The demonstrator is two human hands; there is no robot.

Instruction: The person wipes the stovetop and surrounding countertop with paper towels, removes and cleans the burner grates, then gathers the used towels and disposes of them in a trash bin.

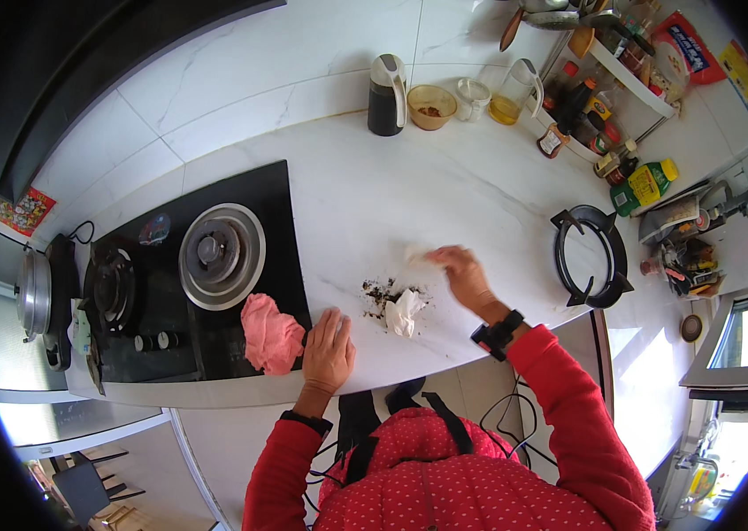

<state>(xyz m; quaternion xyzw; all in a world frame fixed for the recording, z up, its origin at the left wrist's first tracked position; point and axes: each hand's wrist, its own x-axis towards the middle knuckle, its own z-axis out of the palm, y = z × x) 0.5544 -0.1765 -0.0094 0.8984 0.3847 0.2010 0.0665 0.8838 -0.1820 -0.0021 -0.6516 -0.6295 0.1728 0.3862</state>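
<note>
My left hand (pixel 328 350) lies flat on the white marble-patterned countertop (pixel 360 212) near its front edge, holding nothing. Just left of it, a crumpled pink cloth (pixel 272 335) rests on the corner of the black gas hob (pixel 221 345). Over the counter, my right hand (pixel 464 275) pinches a pale thing (pixel 417 255), too blurred to name surely, perhaps a piece of tissue. Between the hands are dark crumbs of dirt (pixel 377 295), with a crumpled white tissue (pixel 404 312) against their right side.
A black pan support (pixel 616 255) lies on the counter at right. The near burner (pixel 211 251) is uncovered. Along the back wall stand a dark jug (pixel 382 106), a bowl (pixel 432 119), a glass jar (pixel 472 103) and an oil jug (pixel 505 109). Bottles crowd a corner rack (pixel 632 73).
</note>
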